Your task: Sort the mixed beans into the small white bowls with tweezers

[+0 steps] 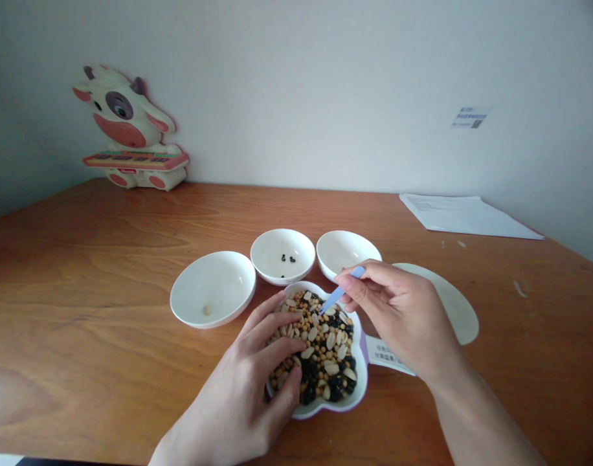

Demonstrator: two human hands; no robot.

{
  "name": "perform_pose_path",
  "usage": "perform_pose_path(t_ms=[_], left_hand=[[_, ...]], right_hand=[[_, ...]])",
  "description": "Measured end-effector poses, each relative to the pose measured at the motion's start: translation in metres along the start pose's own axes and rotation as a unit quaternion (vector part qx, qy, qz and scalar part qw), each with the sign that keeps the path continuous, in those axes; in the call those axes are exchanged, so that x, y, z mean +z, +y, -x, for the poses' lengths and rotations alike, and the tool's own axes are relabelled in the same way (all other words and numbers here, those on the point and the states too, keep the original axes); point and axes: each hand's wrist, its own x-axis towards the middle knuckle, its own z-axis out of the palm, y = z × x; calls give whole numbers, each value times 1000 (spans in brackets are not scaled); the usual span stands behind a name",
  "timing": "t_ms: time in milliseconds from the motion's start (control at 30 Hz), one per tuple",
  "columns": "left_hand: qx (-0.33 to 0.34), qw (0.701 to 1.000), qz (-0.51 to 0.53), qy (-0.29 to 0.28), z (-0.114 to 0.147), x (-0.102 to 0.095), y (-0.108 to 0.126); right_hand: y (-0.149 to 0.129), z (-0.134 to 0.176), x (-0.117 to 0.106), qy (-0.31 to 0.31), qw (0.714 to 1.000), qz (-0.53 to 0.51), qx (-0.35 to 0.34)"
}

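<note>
A scalloped white dish (360,388) with a lilac edge holds mixed peanuts (331,341), small yellow beans and dark beans. My left hand (250,372) lies over the dish's left rim, fingers apart, with the fingertips at the mixture. Pinched in my right hand (398,304) are blue tweezers (342,291), their tips down among the peanuts and beans near the far side of the dish. Whether the tips grip anything is too small to tell. Behind stand three white bowls: the left bowl (180,298) has one pale piece, the middle bowl (262,252) several dark beans. My right hand partly covers the right bowl (347,243).
A pale round lid or plate (464,317) lies right of my right hand, partly hidden. A printed paper strip (386,356) sits under my wrist. White sheets (466,213) lie at the back right. A toy cow with a keyboard (131,133) stands at the back left.
</note>
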Motion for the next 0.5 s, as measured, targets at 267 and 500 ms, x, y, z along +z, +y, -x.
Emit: perform_pose_path(t_ms=[267,500], left_hand=[[-3,1000,1,-5,0,-1,1],[-7,1000,0,0,-2,-1,0]], right_hand=[[3,0,-1,-20,998,52,-5],[5,1,0,-36,996,79,-16]])
